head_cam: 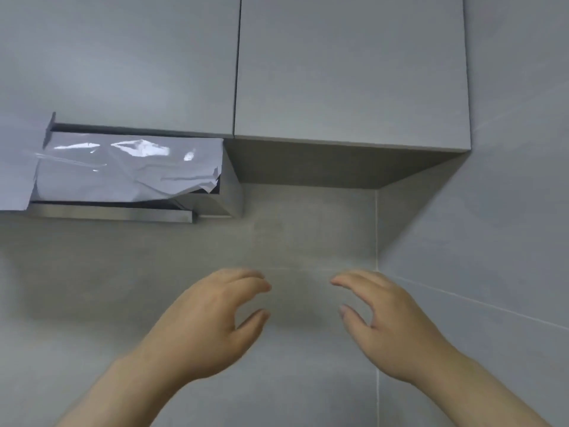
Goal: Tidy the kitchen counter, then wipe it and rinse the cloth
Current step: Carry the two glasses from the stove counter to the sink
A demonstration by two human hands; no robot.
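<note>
- At far left a steel range hood [212, 192] hangs under the wall units, and a crinkled, glossy protective film [123, 171] covers its front. The film looks thin and easy to tear.
- Above it the left cabinet door [123, 57] is closed, so whatever is inside is hidden.
- The left hand [212, 322] is raised in front of the grey tiled wall [308, 229]. Its grip is released: the fingers are loosely curved, the thumb is apart, and it holds nothing.
- The right cabinet door [351, 66] is also closed, contents unseen.
- The right hand [391, 328] mirrors the left, near it but not touching, with a slack and empty grip.
- The side wall [508, 241] closes the corner at right.
- The cloth and the counter are not in view — the camera looks up, above where they would be.
- As a judgement, a wiping cloth should be light, soft and limp, heavier and slicker once wet. It is best bunched in the palm rather than pinched by a corner.
- No item to tidy shows here.
</note>
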